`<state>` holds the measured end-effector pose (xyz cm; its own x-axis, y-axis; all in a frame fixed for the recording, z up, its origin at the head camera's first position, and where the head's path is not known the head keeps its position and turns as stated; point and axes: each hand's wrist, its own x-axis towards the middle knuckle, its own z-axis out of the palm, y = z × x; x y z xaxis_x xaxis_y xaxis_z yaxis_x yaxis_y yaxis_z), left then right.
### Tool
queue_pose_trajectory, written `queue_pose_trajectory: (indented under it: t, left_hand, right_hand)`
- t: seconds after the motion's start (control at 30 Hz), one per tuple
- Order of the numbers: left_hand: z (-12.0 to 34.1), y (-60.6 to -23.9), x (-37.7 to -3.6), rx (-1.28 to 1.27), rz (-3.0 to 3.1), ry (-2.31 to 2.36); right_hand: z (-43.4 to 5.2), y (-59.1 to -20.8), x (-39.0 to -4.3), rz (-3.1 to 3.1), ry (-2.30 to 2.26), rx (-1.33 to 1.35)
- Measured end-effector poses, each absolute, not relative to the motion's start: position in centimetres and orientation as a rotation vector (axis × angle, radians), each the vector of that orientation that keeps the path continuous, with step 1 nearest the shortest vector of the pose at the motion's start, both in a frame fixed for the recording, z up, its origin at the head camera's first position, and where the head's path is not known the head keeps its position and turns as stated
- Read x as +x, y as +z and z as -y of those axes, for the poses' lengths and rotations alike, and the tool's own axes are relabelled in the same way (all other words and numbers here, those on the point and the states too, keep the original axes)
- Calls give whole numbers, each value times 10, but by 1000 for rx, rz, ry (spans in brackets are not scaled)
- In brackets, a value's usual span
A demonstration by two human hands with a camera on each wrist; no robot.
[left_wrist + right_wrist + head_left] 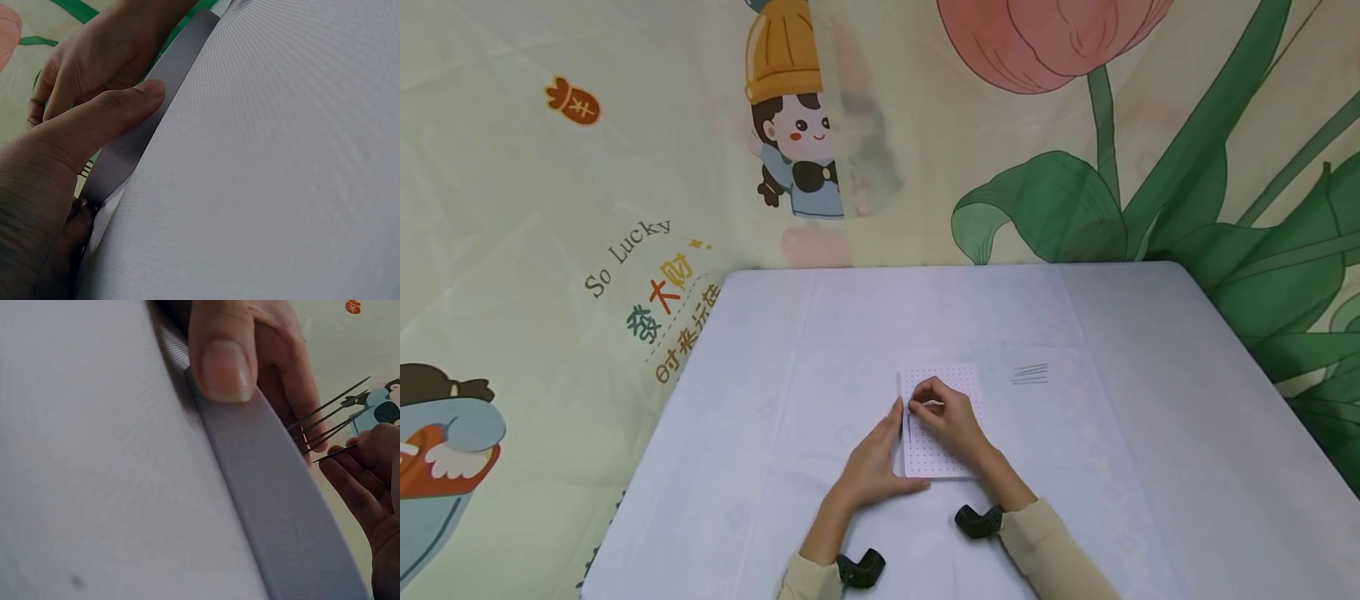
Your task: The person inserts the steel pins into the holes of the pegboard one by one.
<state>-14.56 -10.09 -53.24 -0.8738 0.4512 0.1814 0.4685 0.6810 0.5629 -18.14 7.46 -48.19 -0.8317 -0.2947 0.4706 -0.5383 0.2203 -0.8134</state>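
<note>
A white pegboard [940, 460] with rows of small holes lies on the table in the head view. My left hand [871, 468] rests against its near left corner, fingers along the left side and thumb [225, 372] pressed to the near side. Several thin dark metal pins [331, 403] stand up from the board's left part in the right wrist view. Above the board, my right hand [953, 421] pinches one more pin [337, 452] between thumb and fingertips, its tip close to the standing pins. In the left wrist view the right hand's fingertips are partly hidden.
Several loose pins [1030, 374] lie side by side to the right of the board. A white cloth covers the table [820, 350]. Black devices [861, 568] are worn at both wrists. A printed curtain [662, 150] hangs behind the table.
</note>
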Motion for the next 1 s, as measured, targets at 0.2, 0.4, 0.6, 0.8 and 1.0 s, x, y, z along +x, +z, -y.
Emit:
queue_pose_trajectory:
  t: [0.2, 0.4, 0.6, 0.8, 1.0]
  left_hand:
    - [101, -531, -144, -776, 2859, -983]
    - [101, -531, -145, -781, 2851, -980]
    - [101, -530, -145, -789, 2850, -966]
    - [100, -529, -145, -798, 2845, -969]
    - [101, -530, -145, -790, 2847, -955]
  right_hand:
    - [-71, -484, -181, 2272, 1653, 794]
    - [-70, -487, -183, 2282, 1667, 818]
    - [-70, -515, -196, 2309, 1624, 802]
    - [-72, -523, -200, 2289, 1607, 837]
    - [-72, -521, -200, 2289, 1543, 883]
